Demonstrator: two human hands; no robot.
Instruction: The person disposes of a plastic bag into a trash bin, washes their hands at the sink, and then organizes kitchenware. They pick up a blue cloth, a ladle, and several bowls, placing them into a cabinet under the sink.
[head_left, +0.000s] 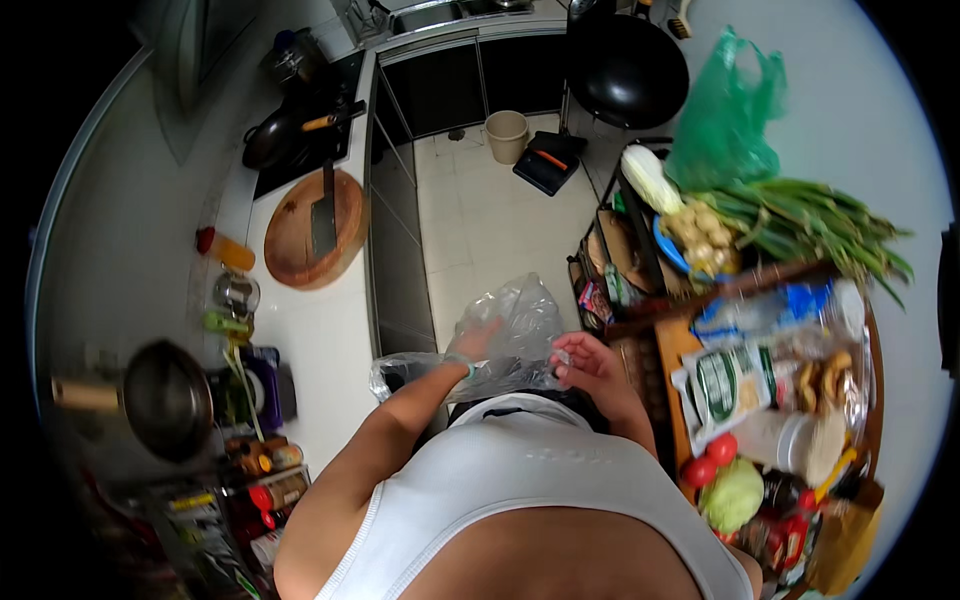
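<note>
A clear plastic bag (525, 310) is spread out in front of my body, crumpled and puffed up. My left hand (478, 338) reaches into it, a light green band at the wrist. The plastic covers its fingers and blurs them, so I cannot make out their pose. At the bag's right edge, my right hand (590, 362) has its fingers curled and its thumb close to them, pinching the plastic. Nothing inside the bag can be made out besides my hand.
Along the left counter are a round wooden chopping board (290, 240) with a cleaver (323, 225) on it, and a wok (270, 140). To the right, a crowded table holds tomatoes (721, 449), a cabbage (732, 495) and packages. A bucket (507, 137) and dustpan (548, 165) stand ahead.
</note>
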